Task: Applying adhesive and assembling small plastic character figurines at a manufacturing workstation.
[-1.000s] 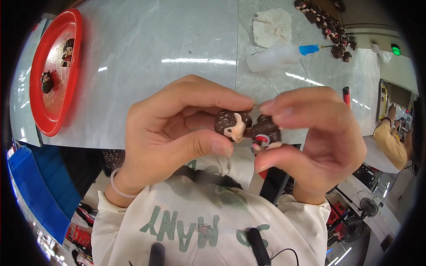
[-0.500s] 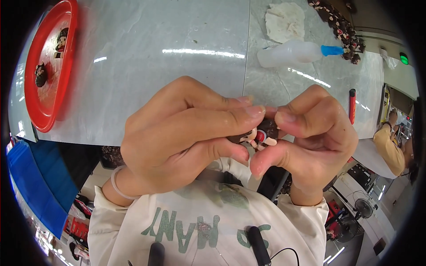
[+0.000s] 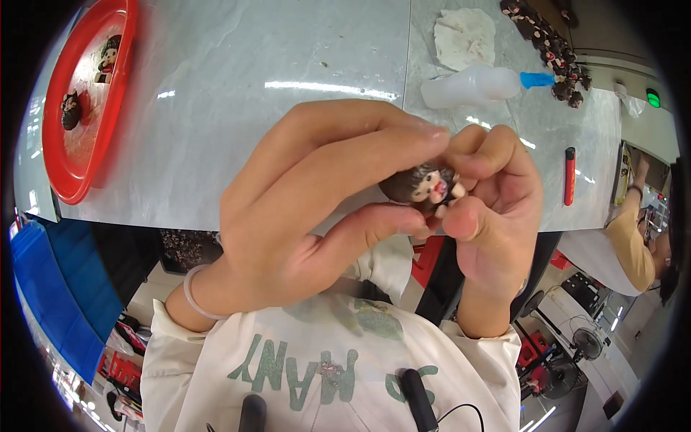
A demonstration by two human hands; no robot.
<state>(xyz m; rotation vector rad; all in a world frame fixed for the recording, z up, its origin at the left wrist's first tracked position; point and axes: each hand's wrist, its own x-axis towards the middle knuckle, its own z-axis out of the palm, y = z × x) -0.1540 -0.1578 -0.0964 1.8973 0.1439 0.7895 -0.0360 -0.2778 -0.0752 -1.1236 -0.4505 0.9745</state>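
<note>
Between my two hands, above the table's near edge, is a small doll figurine [image 3: 425, 186] with dark brown hair, a pale face and a red patch at its front. My left hand [image 3: 302, 194] has its thumb below the figurine's head and its fingers above it. The fingers and thumb of my right hand [image 3: 497, 194] close round the body end. The figurine lies on its side, head toward my left hand. Its back is hidden from view.
A red tray [image 3: 54, 162] at the far left holds two similar figurines. A translucent bottle [image 3: 468, 88] with a blue cap lies near a crumpled white wipe [image 3: 464, 37]. Several brown figurines [image 3: 547, 50] are heaped behind. A red lighter-like stick [image 3: 570, 176] lies at right. Another person [image 3: 633, 237] sits further right.
The figurine has turned so its face and front now show. My left hand's fingers have lifted over it, and my right hand has shifted slightly left.
</note>
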